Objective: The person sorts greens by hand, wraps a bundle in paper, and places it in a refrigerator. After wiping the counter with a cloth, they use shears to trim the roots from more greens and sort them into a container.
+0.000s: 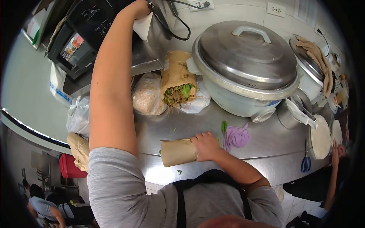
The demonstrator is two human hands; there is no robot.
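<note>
My left arm stretches up to the top of the view, where my left hand (140,8) is at a white box (143,27) beside black cables; its fingers are hidden. On the steel counter, my right hand (207,146) is closed round the right end of a brown paper roll (176,152). Whatever the roll contains is not visible. Beyond it lies another brown paper bundle (177,68) with green stems and roots at its open end. A crumpled purple thing (238,136) and a green leaf (224,126) lie right of my right hand.
A large lidded pot (247,57) stands behind the purple thing. Left of the bundle is a filled plastic bag (148,95); a black appliance (74,49) is farther left. Blue-handled scissors (305,164) lie at the right, near another person's hand (335,152) and round white discs (320,137).
</note>
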